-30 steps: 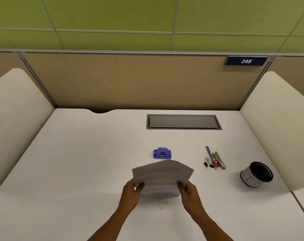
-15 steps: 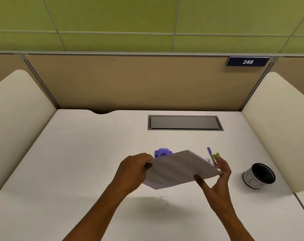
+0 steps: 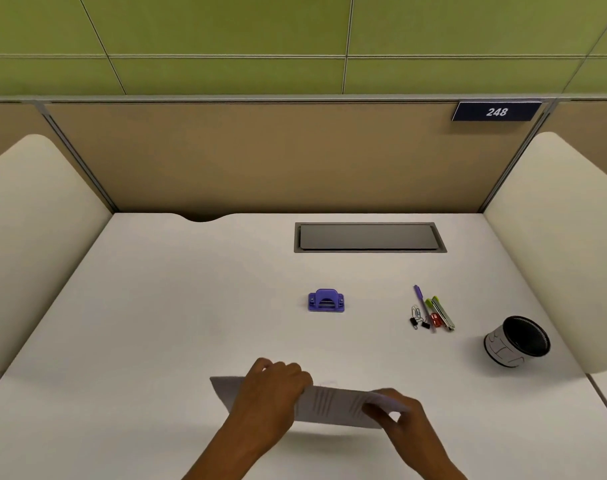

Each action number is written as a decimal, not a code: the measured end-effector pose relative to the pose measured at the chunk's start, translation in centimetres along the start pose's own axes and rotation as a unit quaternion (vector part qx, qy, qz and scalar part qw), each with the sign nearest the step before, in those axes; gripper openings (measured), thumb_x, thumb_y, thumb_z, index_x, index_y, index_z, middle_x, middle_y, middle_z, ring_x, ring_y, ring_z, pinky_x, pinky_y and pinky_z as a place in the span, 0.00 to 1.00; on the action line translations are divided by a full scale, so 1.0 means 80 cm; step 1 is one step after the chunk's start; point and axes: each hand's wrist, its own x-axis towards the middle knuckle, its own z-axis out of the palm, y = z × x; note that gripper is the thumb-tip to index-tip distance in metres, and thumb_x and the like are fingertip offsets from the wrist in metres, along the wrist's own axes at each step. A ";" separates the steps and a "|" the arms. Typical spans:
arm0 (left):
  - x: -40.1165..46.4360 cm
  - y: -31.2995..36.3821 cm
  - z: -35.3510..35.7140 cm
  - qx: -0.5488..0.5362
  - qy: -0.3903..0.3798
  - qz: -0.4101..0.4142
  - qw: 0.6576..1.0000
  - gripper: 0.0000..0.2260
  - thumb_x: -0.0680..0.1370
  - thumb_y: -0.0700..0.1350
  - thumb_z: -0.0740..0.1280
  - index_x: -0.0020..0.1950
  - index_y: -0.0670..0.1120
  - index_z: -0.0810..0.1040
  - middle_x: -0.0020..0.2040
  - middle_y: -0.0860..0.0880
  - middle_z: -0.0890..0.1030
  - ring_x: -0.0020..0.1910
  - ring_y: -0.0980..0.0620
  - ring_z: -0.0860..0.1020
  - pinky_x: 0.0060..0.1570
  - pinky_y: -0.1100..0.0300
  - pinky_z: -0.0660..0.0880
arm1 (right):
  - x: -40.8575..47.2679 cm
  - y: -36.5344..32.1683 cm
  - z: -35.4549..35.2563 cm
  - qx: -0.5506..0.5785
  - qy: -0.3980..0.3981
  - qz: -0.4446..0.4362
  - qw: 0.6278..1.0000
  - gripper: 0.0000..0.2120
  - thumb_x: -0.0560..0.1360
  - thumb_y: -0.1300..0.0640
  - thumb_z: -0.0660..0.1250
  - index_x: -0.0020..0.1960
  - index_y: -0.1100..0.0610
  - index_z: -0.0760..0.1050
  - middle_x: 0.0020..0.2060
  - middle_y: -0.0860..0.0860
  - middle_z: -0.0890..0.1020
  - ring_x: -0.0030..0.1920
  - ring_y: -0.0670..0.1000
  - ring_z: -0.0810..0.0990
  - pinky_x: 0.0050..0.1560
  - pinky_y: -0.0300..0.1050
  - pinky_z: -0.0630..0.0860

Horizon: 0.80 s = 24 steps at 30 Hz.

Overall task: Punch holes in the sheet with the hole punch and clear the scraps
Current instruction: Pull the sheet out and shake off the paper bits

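2 hands [image 3: 333, 403] grip 1 sheet [image 3: 330, 405]; 1 hole punch [image 3: 326, 301] beyond.

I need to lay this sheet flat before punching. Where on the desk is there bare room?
The widest bare patch is the desk's left half, left of the purple hole punch. A smaller one lies between the punch and the sheet. The right is crowded: pens and clips, then the black mesh cup.

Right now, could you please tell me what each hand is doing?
Left hand: holding the sheet.
Right hand: holding the same sheet.
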 end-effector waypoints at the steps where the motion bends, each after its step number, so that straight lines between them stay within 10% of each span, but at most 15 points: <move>1: -0.006 -0.002 0.006 0.004 -0.002 0.004 1.000 0.16 0.56 0.47 0.81 0.38 0.60 0.81 0.33 0.62 0.79 0.32 0.64 0.78 0.39 0.68 0.67 | -0.002 0.008 0.004 0.013 0.001 0.014 1.000 0.18 0.74 0.63 0.75 0.45 0.37 0.84 0.45 0.41 0.86 0.47 0.45 0.84 0.44 0.37 0.77; 6: -0.057 -0.048 0.056 -0.155 0.140 -0.125 0.970 0.12 0.73 0.50 0.77 0.55 0.57 0.83 0.51 0.62 0.83 0.50 0.59 0.82 0.56 0.58 0.73 | -0.012 0.035 0.009 -0.005 0.006 0.033 0.999 0.17 0.73 0.68 0.75 0.42 0.44 0.87 0.43 0.42 0.88 0.46 0.40 0.85 0.48 0.32 0.77; 11: -0.096 -0.075 0.097 -0.473 0.197 -0.309 0.801 0.40 0.66 0.35 0.81 0.73 0.52 0.68 0.68 0.58 0.77 0.66 0.61 0.75 0.63 0.58 0.71 | -0.013 0.047 0.010 -0.011 0.000 0.045 0.999 0.14 0.74 0.67 0.74 0.46 0.47 0.86 0.45 0.44 0.88 0.47 0.39 0.84 0.48 0.31 0.76; 17: -0.095 -0.074 0.136 -0.486 0.098 -0.308 0.811 0.12 0.73 0.32 0.75 0.47 0.49 0.87 0.47 0.53 0.87 0.48 0.49 0.84 0.45 0.68 0.76 | -0.003 0.051 0.017 0.018 -0.028 0.063 0.997 0.09 0.75 0.66 0.73 0.48 0.52 0.86 0.47 0.47 0.87 0.50 0.46 0.84 0.50 0.35 0.76; 24: -0.092 -0.055 0.136 -0.545 0.164 -0.319 0.758 0.08 0.74 0.31 0.74 0.47 0.43 0.85 0.41 0.46 0.86 0.37 0.59 0.81 0.38 0.69 0.74 | -0.002 0.047 0.013 0.068 -0.036 0.064 0.995 0.12 0.76 0.66 0.71 0.45 0.50 0.85 0.43 0.50 0.87 0.45 0.46 0.83 0.48 0.37 0.76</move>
